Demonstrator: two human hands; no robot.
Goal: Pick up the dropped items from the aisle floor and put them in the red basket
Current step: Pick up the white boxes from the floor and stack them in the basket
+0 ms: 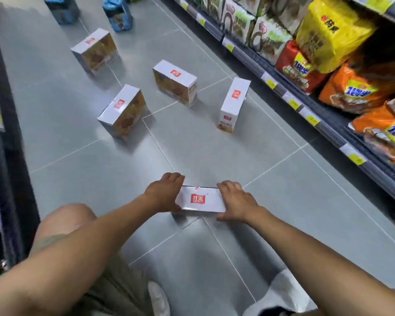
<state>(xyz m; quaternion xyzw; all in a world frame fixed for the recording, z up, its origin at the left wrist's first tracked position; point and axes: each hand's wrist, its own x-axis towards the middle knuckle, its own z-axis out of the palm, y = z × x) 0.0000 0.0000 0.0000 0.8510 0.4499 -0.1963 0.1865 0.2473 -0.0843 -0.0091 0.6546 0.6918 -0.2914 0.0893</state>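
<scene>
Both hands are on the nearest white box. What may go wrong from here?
1. The left hand and right hand hold the white box only by its short ends; it may slip when lifted.
2. The red basket is not in view, so carrying needs a turn away.
3. The box standing on edge nearby could topple if bumped.

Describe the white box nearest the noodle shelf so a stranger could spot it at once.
Start at the noodle shelf on the right, then drop to the floor beside it. The box is the white one closest to that shelf; unlike the others, it points its narrow end at the camera.
</scene>
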